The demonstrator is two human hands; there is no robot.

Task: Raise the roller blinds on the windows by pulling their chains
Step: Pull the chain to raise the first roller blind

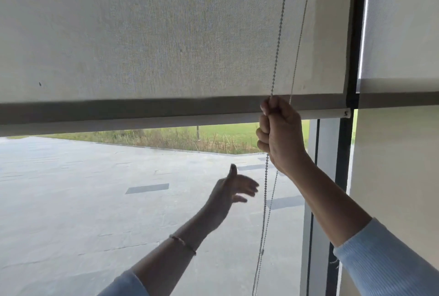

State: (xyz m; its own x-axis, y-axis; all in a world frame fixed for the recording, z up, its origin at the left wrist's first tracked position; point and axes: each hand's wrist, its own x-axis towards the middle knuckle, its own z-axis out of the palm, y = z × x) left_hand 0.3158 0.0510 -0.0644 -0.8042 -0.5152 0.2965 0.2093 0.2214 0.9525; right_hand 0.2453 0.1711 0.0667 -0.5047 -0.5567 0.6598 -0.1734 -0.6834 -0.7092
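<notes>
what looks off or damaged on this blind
Little stands out. The blind has a small dark speck near its lower left, a mark or hole. Its bottom bar only seems tilted, probably the wide lens.

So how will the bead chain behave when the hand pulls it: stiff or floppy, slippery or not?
Probably floppy: below the right hand the bead chain hangs slack and slightly bowed. Above the fist it runs straight, so it likely goes taut under pull. The beads should help the fingers hold without slipping.
</notes>
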